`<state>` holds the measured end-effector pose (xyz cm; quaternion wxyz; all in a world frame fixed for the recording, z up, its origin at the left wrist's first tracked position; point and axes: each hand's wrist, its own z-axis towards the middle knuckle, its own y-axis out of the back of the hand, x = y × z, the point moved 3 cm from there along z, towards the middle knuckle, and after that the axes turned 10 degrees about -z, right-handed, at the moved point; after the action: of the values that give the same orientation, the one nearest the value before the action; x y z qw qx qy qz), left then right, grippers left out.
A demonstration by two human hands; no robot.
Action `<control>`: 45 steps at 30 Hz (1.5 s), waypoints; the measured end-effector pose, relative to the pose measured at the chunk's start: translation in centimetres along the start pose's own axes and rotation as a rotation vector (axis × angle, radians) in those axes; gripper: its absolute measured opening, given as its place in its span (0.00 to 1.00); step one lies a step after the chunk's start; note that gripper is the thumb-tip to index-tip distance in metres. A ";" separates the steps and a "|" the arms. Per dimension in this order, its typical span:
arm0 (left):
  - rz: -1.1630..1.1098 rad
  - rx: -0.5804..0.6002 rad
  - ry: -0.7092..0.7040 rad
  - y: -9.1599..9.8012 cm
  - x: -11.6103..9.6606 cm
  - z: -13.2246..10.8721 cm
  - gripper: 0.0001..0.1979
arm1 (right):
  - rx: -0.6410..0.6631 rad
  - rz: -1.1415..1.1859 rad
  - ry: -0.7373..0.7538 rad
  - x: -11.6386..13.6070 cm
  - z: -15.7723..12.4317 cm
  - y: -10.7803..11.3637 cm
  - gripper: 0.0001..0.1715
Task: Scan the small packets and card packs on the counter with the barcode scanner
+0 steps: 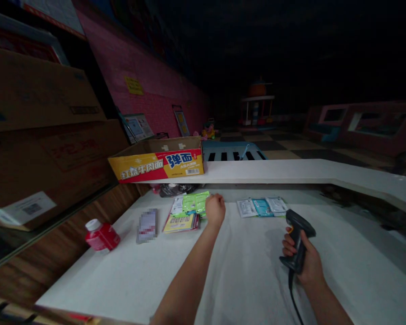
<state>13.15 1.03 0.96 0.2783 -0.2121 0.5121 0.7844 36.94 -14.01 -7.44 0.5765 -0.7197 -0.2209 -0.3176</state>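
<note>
Your right hand [307, 264] grips the barcode scanner [299, 232]; your left hand [215, 209] lies knuckles-up on green packets [194, 201], grasp unclear, near the 红烧牛肉面 box [159, 163].

Head cam, fwd-down, near counter [243, 271]

- Noodle box [159, 163] on the upper ledge [291, 170]: "红烧牛肉面" on its red part, "弹面" on its yellow part.
- Packets [189, 208], wall notice [134, 85], carton label [27, 208]: print unreadable.
</note>
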 end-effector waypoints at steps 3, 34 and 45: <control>0.257 -0.168 0.131 3.2 2.6 0.4 0.16 | 0.005 -0.007 -0.003 -0.2 0.0 0.1 0.20; -1.137 -0.039 0.253 -3.2 8.9 -6.8 0.17 | 0.036 -0.067 -0.020 -1.0 -0.1 0.5 0.23; -0.997 -0.097 0.153 -3.9 10.0 -7.3 0.11 | 0.057 -0.565 -0.137 -3.4 -3.0 -4.1 0.27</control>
<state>8.52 -2.29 -10.70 0.5707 -0.5002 0.3304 0.5612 31.13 -15.82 -6.63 0.4687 -0.6330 -0.4600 -0.4099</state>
